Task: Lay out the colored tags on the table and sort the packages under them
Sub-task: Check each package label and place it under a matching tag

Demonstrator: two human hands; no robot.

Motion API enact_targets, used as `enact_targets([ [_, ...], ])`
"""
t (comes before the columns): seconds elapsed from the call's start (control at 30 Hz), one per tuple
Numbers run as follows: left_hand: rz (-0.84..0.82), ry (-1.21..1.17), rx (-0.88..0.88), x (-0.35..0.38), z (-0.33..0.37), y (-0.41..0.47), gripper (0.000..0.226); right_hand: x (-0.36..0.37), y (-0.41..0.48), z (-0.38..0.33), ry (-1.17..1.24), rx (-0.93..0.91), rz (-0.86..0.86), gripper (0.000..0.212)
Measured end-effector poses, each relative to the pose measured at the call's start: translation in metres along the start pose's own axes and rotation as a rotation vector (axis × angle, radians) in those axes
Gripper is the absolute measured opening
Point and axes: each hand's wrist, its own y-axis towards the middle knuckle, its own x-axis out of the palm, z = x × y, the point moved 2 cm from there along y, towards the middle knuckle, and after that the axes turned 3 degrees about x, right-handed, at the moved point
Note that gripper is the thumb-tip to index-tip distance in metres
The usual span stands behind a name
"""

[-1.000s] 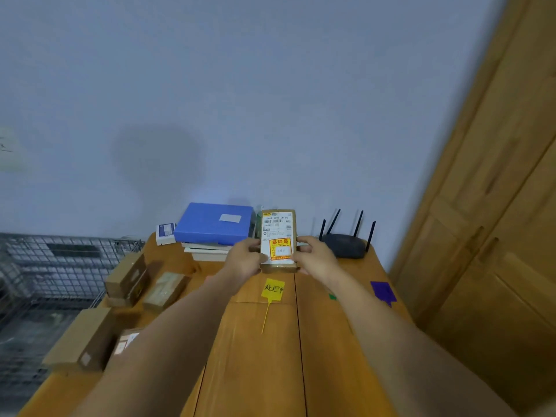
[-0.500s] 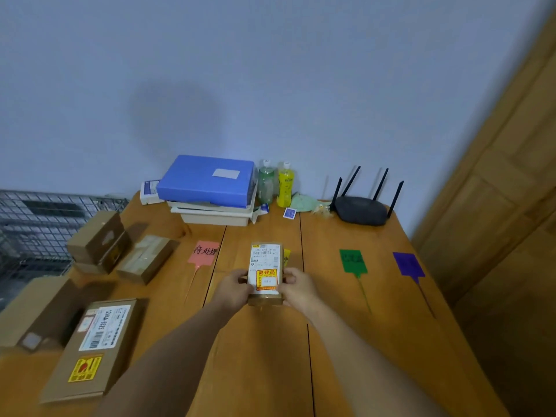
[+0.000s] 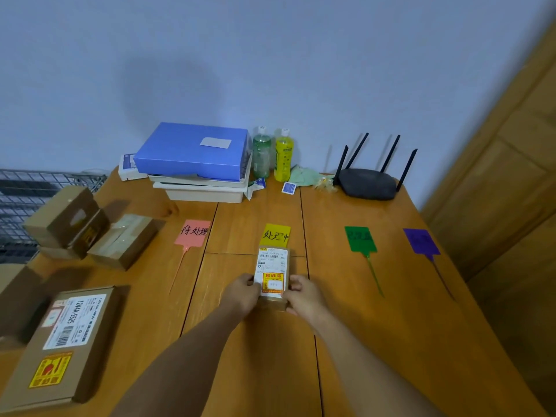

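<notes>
Several colored tags lie in a row on the wooden table: a pink tag, a yellow tag, a green tag and a purple tag. A small brown package with a white label and a yellow-red sticker rests just below the yellow tag, covering its stem. My left hand grips its left side and my right hand grips its right side. More packages wait at the left: a flat box and two smaller boxes.
At the back stand a blue folder on white trays, two bottles and a black router. A wire rack lies beyond the left edge. A wooden door rises on the right.
Both hands have brought the small package down and toward me, from raised near the back to the table below the yellow tag. The view has tilted downward.
</notes>
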Motion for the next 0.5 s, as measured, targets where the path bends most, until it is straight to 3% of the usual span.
enact_targets([
  [0.3, -0.047, -0.058, -0.057, 0.013, 0.000, 0.001, 0.039, -0.016, 0.000, -0.007, -0.143, -0.002, 0.023, 0.035],
  [0.5, 0.029, 0.043, -0.043, 0.005, 0.018, -0.013, 0.045, -0.028, -0.015, -0.017, -0.159, 0.010, 0.001, 0.057],
])
